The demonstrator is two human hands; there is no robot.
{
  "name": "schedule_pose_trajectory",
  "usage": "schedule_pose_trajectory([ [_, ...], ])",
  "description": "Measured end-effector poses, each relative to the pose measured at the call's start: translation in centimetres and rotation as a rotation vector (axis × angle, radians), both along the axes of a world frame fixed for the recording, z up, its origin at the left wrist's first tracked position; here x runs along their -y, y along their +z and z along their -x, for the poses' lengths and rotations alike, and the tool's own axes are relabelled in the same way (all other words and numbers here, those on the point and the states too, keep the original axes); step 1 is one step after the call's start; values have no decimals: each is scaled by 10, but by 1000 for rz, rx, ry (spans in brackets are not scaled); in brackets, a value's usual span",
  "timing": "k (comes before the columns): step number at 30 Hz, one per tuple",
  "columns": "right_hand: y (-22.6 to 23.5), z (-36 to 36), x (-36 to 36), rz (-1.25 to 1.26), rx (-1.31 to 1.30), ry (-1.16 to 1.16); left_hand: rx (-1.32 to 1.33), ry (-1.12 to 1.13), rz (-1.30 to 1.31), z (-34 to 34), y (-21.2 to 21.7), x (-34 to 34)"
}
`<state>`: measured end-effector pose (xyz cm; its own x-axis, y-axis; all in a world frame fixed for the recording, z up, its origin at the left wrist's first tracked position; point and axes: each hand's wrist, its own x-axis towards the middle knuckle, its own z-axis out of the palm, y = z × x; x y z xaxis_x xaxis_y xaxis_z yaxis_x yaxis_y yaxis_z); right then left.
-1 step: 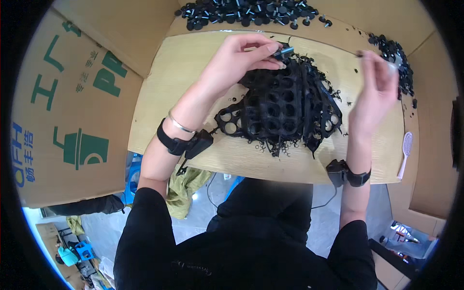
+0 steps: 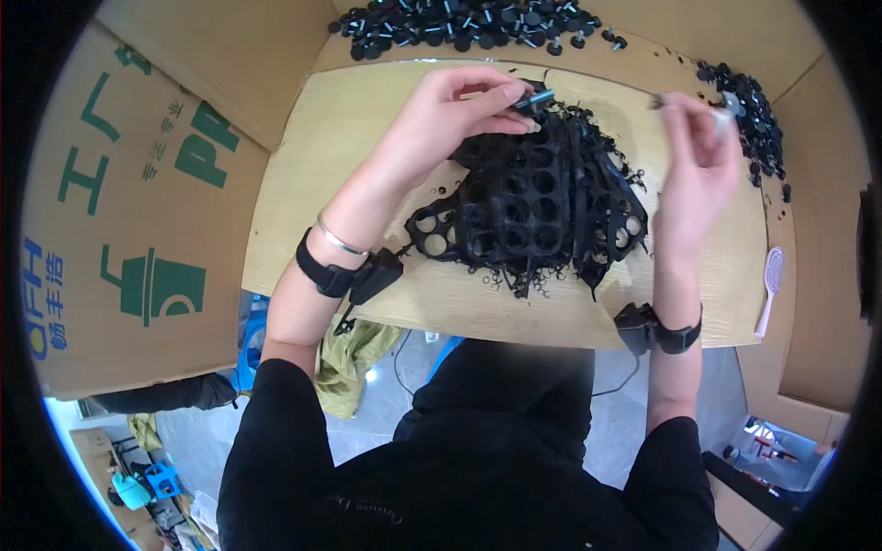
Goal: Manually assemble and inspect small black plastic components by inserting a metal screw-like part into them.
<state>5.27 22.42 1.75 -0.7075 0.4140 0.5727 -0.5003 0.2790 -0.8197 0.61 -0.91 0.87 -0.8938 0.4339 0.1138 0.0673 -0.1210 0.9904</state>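
My left hand (image 2: 464,108) is closed in a pinch above the top edge of a heap of perforated black rubber sheets. Between its fingertips is a black-headed bolt (image 2: 544,95), its metallic shank pointing right. The rubber sheets (image 2: 519,197) have rows of round holes and ragged scraps round their edges. To the right of the heap, my right hand (image 2: 698,174) is raised over the board with its fingers drawn together. Motion smears its fingertips. A small dark bit shows at the tip and something pale by the other fingers; I cannot make out either one.
Many black-headed bolts (image 2: 464,28) lie along the far side. Small black parts (image 2: 749,119) are piled at the far right. A pale pink brush (image 2: 772,285) rests by the right edge of the wooden board (image 2: 322,147). Cardboard walls (image 2: 156,211) surround the work area.
My right hand has moved a little left, away from the small black parts and closer to the rubber sheets. The left hand still holds the bolt in nearly the same place.
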Motion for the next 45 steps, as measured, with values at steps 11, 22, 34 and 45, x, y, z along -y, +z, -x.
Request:
schedule_pose_trajectory([
  [11,-26,9,17,-252,233,278,9,-32,-73,6,-3,1],
  [22,-49,26,6,-372,179,246,-114,460,205,155,43,8],
  [34,-56,55,-51,-762,-93,-190,28,-194,3,30,25,13],
  [45,-100,61,-307,-548,794,-1037,127,-273,-130,11,3,17],
])
